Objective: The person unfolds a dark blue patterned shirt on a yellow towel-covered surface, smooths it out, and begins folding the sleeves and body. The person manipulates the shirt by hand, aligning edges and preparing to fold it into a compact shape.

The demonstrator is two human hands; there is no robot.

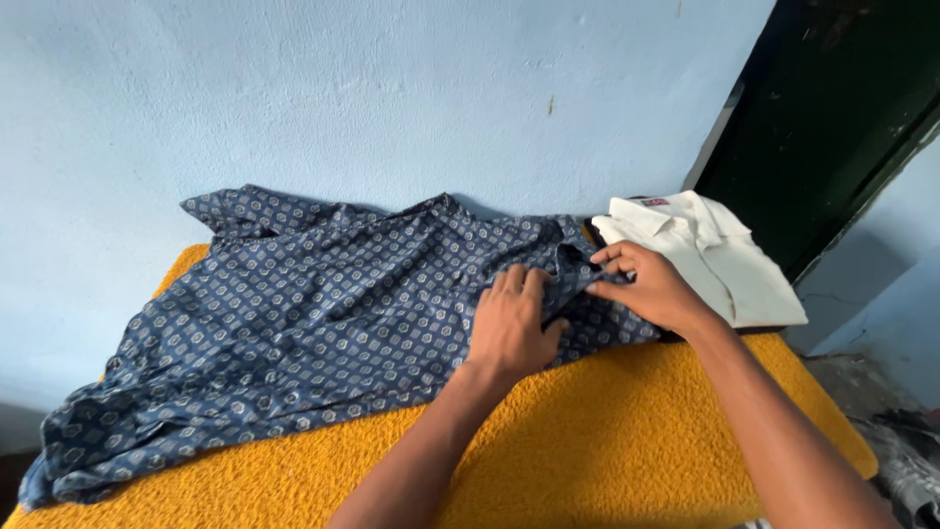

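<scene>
Here, blue patterned shirt (294, 323) lengthwise across yellow cloth (607, 431), collar toward folded white shirt (715, 260)

My navy shirt (294, 313) with small pale medallion print, my folded cream shirt (715, 260), mustard-yellow textured cover (607, 431), pale blue wall (343, 98), dark green door (832, 108)

Navy patterned shirt (294, 323), spread rumpled across yellow cloth, collar end toward the right

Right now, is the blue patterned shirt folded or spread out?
Spread out: the blue shirt lies open and rumpled across the yellow cloth, both hands on its right end.
</scene>
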